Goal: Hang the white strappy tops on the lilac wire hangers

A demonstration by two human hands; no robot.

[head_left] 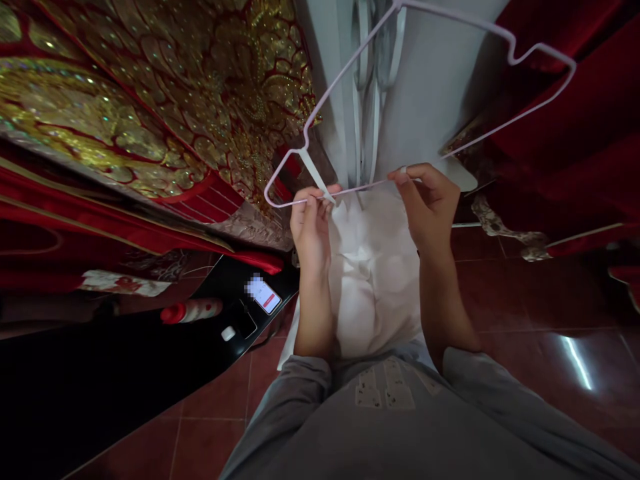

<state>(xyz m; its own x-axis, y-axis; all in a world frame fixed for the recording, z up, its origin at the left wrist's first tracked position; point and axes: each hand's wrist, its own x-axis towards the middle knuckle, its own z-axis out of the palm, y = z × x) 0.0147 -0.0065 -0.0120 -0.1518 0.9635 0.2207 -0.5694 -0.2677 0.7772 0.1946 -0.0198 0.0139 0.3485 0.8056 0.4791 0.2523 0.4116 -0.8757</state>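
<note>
A pale lilac hanger (345, 68) is tilted in front of me, its lower bar running past both hands. From it hangs a white garment (357, 287), with one white strap (316, 175) looped over the hanger's left notch. My left hand (311, 230) is closed around the lower bar and the garment's top edge, close to the strap's lower end. With thumb and fingers pinched, my right hand (430, 203) grips the garment's upper right corner at the bar. Its fingers hide exactly what lies between them.
Gold-sequined red garments (165, 100) hang at the left, dark red ones (575, 153) at the right. A black table (125, 373) at lower left bears a lit phone (265, 295), a red-capped bottle (193, 311) and a small white case (229, 333). White door handles (367, 100) stand ahead.
</note>
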